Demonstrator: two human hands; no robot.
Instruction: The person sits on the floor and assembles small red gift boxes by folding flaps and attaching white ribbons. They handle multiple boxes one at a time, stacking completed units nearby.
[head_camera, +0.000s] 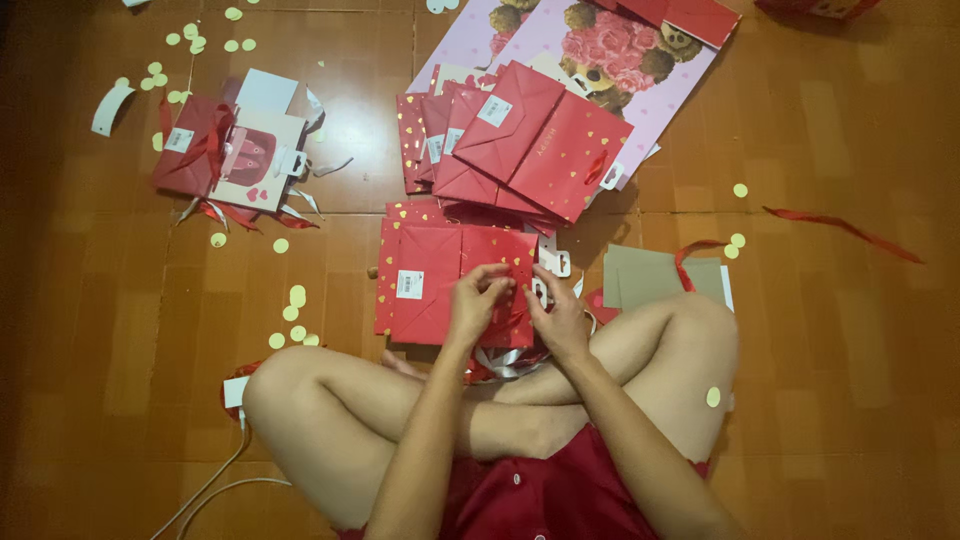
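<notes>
I sit cross-legged on a brown tiled floor. My left hand (477, 300) and my right hand (556, 312) meet over a flat red paper gift bag with gold hearts (440, 275) that lies just past my shins. Both hands pinch at its near right part, where a red ribbon handle seems to sit; the fingers hide what they grip. Under the bag lie more flat red bags. A silver-white ribbon (505, 362) curls below my hands, next to my ankles.
A fan of flat red gift bags (520, 145) lies further out, on large pink bags printed with bears and roses (620, 50). At far left sits a small pile of bags with ribbons (225, 155). Brown card pieces (650, 278), a loose red ribbon (845, 230) and pale paper discs (297, 296) scatter the floor.
</notes>
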